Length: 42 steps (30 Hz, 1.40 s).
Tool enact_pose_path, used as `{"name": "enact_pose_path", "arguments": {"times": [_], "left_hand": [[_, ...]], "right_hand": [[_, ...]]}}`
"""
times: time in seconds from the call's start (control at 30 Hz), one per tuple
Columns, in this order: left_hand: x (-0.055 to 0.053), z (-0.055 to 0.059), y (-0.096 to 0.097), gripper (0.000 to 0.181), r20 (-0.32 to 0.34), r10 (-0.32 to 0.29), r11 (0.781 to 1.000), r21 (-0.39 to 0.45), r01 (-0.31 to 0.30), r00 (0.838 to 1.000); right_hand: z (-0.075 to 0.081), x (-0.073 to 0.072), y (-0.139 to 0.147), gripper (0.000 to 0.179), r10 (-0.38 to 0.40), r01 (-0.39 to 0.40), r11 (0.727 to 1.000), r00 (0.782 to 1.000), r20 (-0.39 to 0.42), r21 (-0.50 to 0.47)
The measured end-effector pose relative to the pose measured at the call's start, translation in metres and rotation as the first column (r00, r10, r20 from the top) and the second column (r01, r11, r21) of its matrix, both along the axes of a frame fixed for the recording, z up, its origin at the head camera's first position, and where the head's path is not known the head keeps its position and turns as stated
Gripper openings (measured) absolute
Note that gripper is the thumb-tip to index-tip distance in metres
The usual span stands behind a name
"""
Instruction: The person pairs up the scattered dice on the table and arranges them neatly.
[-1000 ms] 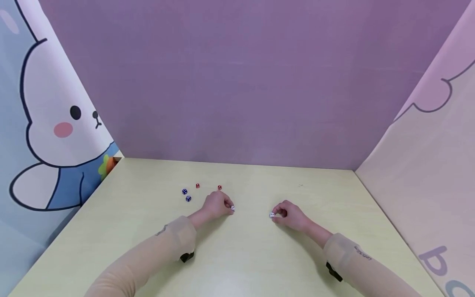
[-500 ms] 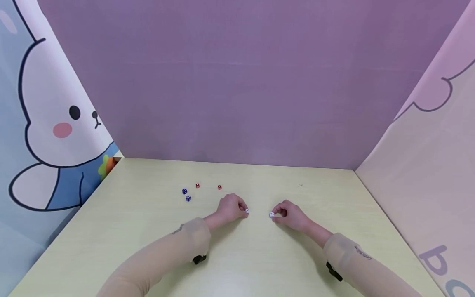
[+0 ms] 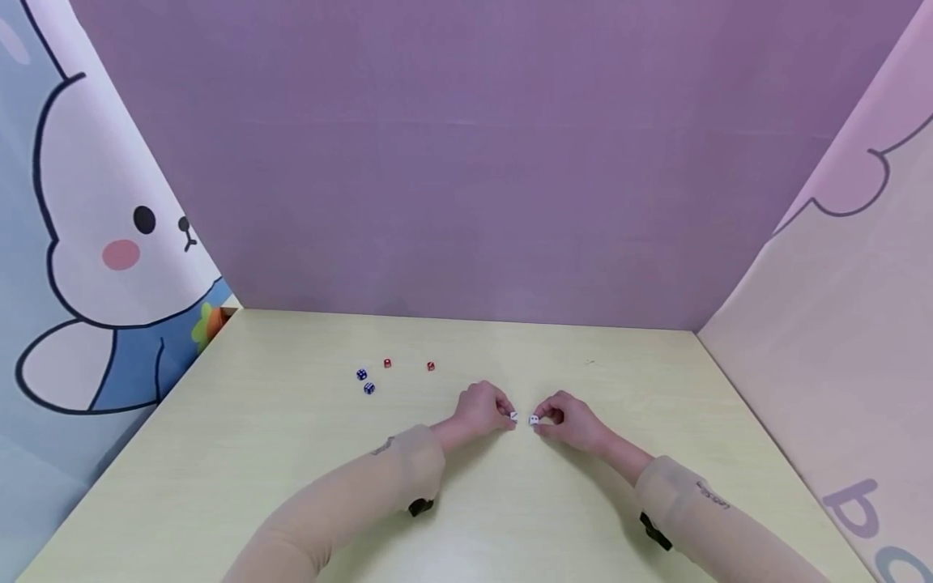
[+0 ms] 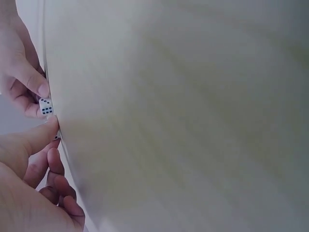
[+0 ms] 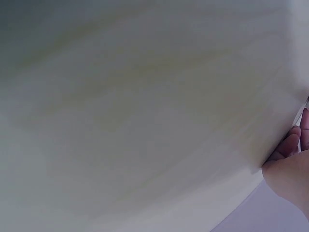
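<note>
**Much of what I pinch is out of sight**

My left hand [image 3: 481, 409] has thumb and fingers clamped on one white die [image 3: 513, 416]; from my left wrist, the thumb covers nearly all of it, leaving a sliver with a dark pip. My right hand [image 3: 572, 423] pinches another white die [image 3: 534, 419], just beside the first, a narrow gap between them in the head view. The right wrist view cuts that hand off at its edge, and I cannot make out a die there. Whether either touches the table [image 3: 466, 502], I cannot tell. Farther back, to the left, lie two blue dice [image 3: 361, 374] and two red dice [image 3: 387, 363], their pips too small to count.
</note>
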<state>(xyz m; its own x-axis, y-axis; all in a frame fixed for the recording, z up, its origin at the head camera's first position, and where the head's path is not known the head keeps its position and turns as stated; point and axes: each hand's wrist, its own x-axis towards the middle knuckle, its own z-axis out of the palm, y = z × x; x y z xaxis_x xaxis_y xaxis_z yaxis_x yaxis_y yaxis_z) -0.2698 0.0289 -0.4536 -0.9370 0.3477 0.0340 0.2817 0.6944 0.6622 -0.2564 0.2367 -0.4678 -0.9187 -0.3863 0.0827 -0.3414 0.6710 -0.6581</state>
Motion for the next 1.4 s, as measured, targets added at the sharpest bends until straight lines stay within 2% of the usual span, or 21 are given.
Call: {"name": "enact_pose_path", "arguments": {"times": [0.17,0.7,0.97,1.07,1.2,1.3,1.4], "left_hand": [[0.0,0.0,0.007,0.014,0.027,0.006,1.0,0.008,-0.006,1.0],[0.0,-0.003,0.015,0.014,-0.017,-0.012,1.0,-0.007,0.012,1.0],[0.0,-0.002,0.013,0.018,-0.009,-0.028,0.999,0.018,0.028,1.0],[0.0,-0.001,0.008,0.023,-0.008,-0.023,0.999,0.024,0.024,1.0],[-0.003,0.003,-0.005,0.033,-0.042,-0.018,1.0,0.013,0.018,0.999],[-0.009,0.005,-0.02,0.041,-0.079,0.001,1.0,-0.011,-0.002,0.997],[-0.018,0.007,-0.037,0.047,-0.095,0.047,0.999,-0.022,-0.049,0.994]], "right_hand": [[-0.001,-0.001,-0.001,0.012,0.013,-0.013,1.0,1.0,-0.006,-0.002],[0.003,0.001,-0.001,0.012,0.03,-0.03,1.0,0.999,-0.012,0.004],[0.002,-0.001,-0.001,0.013,0.032,-0.032,0.999,0.999,-0.013,-0.001],[0.0,-0.002,-0.001,0.013,0.029,-0.029,1.0,0.999,-0.012,0.001],[-0.001,-0.003,0.0,0.014,0.024,-0.024,1.0,1.0,-0.014,0.009],[-0.001,-0.002,0.0,0.014,0.016,-0.016,1.0,1.0,-0.002,0.012],[-0.002,-0.002,0.001,0.014,0.015,-0.015,1.0,1.0,0.015,0.009]]}}
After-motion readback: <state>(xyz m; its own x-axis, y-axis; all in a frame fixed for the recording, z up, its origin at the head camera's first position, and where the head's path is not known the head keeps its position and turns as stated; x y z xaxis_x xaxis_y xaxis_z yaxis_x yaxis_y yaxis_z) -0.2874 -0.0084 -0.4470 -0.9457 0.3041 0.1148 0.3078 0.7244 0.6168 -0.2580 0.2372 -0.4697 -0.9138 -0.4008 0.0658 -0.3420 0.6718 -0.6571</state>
